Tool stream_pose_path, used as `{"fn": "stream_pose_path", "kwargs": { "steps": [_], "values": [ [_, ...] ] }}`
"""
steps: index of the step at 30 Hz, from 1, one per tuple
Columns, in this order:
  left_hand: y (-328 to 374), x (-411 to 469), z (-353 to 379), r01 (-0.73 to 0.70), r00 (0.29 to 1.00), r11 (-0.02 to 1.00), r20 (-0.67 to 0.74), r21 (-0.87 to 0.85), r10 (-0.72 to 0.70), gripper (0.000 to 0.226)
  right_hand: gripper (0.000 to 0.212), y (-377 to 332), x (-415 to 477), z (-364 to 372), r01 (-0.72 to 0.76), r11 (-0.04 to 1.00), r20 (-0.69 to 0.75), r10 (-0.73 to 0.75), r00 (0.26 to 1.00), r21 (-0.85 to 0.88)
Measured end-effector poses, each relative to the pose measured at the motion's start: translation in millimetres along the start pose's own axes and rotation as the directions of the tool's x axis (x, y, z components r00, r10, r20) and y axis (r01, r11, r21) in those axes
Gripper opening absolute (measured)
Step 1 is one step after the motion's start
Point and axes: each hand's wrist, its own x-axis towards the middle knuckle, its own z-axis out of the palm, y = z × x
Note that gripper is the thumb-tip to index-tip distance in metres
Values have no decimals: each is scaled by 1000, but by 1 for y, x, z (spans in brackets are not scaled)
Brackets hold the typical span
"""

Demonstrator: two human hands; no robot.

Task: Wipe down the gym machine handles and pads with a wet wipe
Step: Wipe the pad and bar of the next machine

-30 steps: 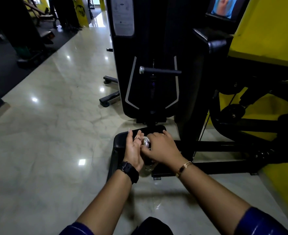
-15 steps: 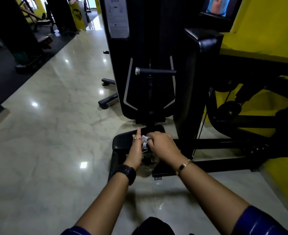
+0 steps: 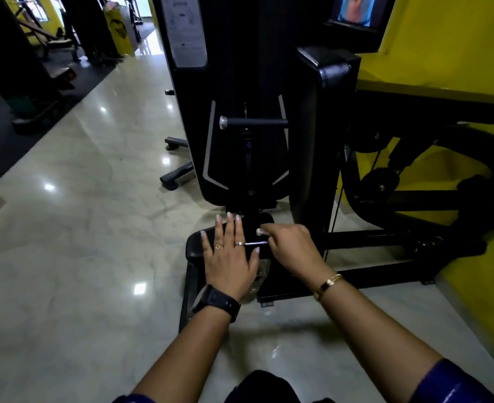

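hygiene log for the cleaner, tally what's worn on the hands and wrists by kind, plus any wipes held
rings: 2, both on the left hand
watch: 1
bracelet: 1
wet wipe: 1, in the right hand
total: 5

Nothing could be read. A pale instruction placard (image 3: 186, 30) on the black machine tower (image 3: 240, 82) carried print and small diagrams too blurred to make out. A yellow stand (image 3: 117, 32) far behind bore a dark round emblem, also illegible.
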Motion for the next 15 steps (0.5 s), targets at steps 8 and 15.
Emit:
{"fn": "stream_pose_path", "kwargs": {
  "steps": [8,15],
  "values": [
    [10,-1,-10,38,997,997,63,68,-42,76,47,18,-20,6,125,989,-110,-133,985,-81],
    [17,-4,-3,25,999,999,38,40,-26,73,38,24,-31,-2,-153,988,-153,154,976,18]
  ]
}}
